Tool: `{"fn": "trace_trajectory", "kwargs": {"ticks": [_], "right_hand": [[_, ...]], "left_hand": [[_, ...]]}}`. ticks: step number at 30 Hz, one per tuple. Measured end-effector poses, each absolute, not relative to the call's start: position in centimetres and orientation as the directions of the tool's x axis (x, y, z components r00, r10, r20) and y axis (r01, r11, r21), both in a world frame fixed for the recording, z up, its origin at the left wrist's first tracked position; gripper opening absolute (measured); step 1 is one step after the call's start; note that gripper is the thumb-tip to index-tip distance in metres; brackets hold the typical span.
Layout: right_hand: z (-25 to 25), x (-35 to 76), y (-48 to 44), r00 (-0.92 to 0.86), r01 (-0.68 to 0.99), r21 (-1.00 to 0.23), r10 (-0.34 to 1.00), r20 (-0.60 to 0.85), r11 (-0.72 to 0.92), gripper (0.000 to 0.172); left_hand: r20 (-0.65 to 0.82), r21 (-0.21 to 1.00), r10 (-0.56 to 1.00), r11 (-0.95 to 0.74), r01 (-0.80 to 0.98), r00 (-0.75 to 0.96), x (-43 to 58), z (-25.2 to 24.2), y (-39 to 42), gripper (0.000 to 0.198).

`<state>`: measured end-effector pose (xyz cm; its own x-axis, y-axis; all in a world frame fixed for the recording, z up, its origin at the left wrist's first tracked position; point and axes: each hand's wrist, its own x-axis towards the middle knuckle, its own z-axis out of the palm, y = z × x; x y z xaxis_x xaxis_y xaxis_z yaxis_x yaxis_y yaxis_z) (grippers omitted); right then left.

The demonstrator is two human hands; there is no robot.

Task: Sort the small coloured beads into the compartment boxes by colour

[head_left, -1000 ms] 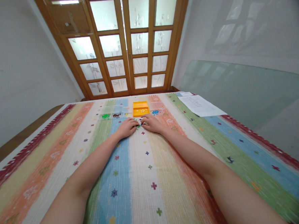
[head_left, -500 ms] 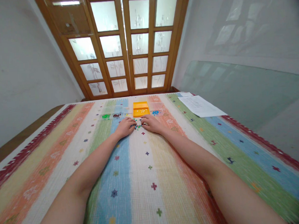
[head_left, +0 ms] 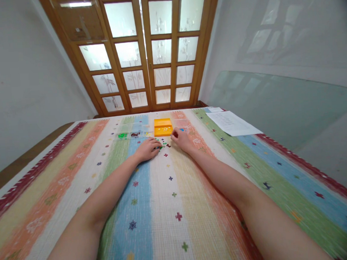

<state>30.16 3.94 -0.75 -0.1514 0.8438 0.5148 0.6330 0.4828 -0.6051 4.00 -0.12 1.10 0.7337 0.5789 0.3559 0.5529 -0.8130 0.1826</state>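
Observation:
My left hand (head_left: 147, 148) rests palm down on the striped cloth, fingers curled over a small heap of mixed coloured beads (head_left: 163, 144). My right hand (head_left: 182, 139) is raised a little to the right of the heap, fingers pinched together over the clear compartment with blue beads (head_left: 181, 130); what it holds is too small to see. A yellow tray (head_left: 163, 127) stands just beyond the heap. Clear compartments to its left hold green beads (head_left: 122, 135) and dark red beads (head_left: 135, 134).
The striped cloth (head_left: 166, 209) covers the whole table. A sheet of paper (head_left: 232, 123) lies at the far right. A wooden glazed door (head_left: 145, 49) stands behind the table. A glass pane (head_left: 277, 104) leans against the right wall.
My right hand has lifted off the bead heap and moved right and away, toward the blue-bead compartment. My left hand has stayed by the heap.

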Motion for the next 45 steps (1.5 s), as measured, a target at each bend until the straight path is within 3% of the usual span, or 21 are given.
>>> {"fn": "trace_trajectory", "kwargs": {"ticks": [16,24,34,45], "right_hand": [[-1.5,33.8,7.0,0.165,0.638,-0.670,0.783,0.600,0.379,0.037],[-2.2,32.8,6.5,0.032,0.730,-0.564,0.806,0.591,0.385,0.030],[-1.1,30.7,4.7,-0.212,0.728,-0.452,0.797,0.566,0.515,0.023],[-1.5,30.6,4.7,-0.244,0.718,-0.428,0.774,0.584,0.549,0.022]], "left_hand": [[0.279,0.096,0.546,-0.834,0.543,0.790,5.6,1.4,-1.2,0.043],[0.177,0.044,0.561,-0.826,0.562,0.809,7.4,0.8,-2.8,0.054],[0.237,0.081,0.544,-0.837,0.541,0.805,7.3,1.1,-2.5,0.046],[0.229,0.061,0.550,-0.832,0.552,0.803,7.9,-0.2,-2.3,0.051]]}}
